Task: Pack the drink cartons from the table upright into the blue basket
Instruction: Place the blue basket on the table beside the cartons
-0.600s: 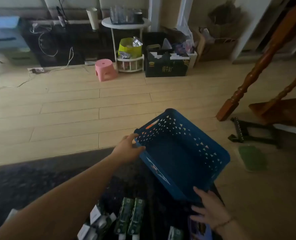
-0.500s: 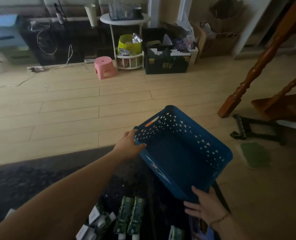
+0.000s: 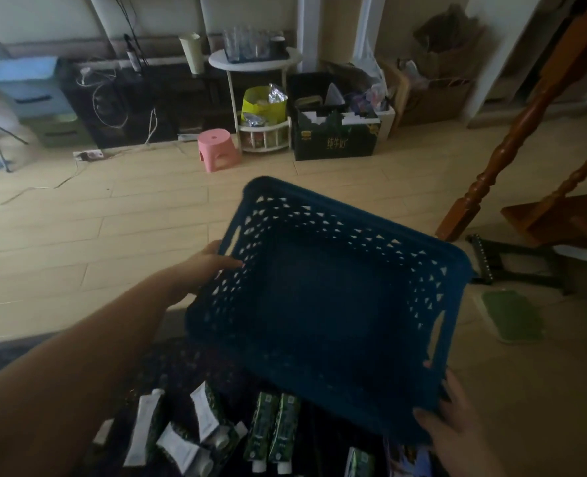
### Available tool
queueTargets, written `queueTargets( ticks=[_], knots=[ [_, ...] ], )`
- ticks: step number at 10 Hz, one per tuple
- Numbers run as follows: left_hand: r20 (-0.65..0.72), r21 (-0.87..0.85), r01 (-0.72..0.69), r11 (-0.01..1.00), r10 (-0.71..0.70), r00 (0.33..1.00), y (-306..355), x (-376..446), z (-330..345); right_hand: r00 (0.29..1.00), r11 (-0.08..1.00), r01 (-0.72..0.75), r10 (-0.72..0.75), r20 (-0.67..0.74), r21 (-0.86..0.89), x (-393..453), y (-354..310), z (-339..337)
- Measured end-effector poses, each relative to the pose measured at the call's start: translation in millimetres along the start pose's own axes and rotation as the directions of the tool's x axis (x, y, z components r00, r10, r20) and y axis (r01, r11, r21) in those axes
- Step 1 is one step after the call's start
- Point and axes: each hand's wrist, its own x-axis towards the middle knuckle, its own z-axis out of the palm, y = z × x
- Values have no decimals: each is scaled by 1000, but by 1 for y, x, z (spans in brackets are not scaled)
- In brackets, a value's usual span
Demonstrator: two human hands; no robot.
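Observation:
I hold the empty blue basket (image 3: pixel 323 304) in the air above the dark table, tilted with its open side toward me. My left hand (image 3: pixel 202 270) grips its left rim beside the handle slot. My right hand (image 3: pixel 453 428) holds its lower right corner. Below the basket, several green and white drink cartons (image 3: pixel 273 432) lie flat on the dark table (image 3: pixel 188 366); more cartons (image 3: pixel 178 432) lie in a loose heap to their left.
Light wooden floor stretches beyond the table. A pink stool (image 3: pixel 216 149), a white round side table (image 3: pixel 254 60) and a dark green box (image 3: pixel 335 136) stand at the far wall. A wooden stair post (image 3: pixel 484 180) and a green mat (image 3: pixel 512 318) are at the right.
The basket has swung round and come closer, now larger in view and tilted more toward me. My right hand slid to its lower right corner; my left hand stayed on the left rim.

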Motion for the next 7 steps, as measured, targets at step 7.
queueTargets(
  ticks=[7],
  knots=[
    [105, 224, 406, 886, -437, 894, -367, -379, -162, 803, 941, -221, 324, 500, -255, -336, 338, 191]
  ],
)
